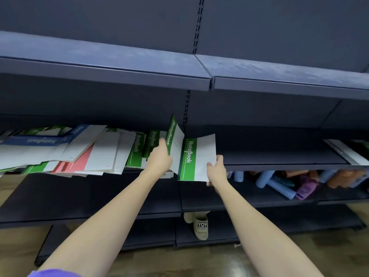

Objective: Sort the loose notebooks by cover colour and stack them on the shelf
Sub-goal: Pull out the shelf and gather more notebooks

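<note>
Green-spined notebooks, one in each hand, held at the shelf (279, 156) edge.

Left hand (159, 158) grips a tilted green notebook (175, 142); right hand (216, 169) pinches the second green notebook (196, 159) by its corner. Thin, floppy card covers: a corner pinch may slip. Loose pile (79, 150) overhangs the edge; a nudge could slide it off.

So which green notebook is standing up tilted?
The green-spined notebook held in the left hand's grip; the right hand's lies flatter.

"NoteBook" runs down the green notebook (187, 158) spine band; a slipper (201, 226) reads "YOY STORY"
</note>
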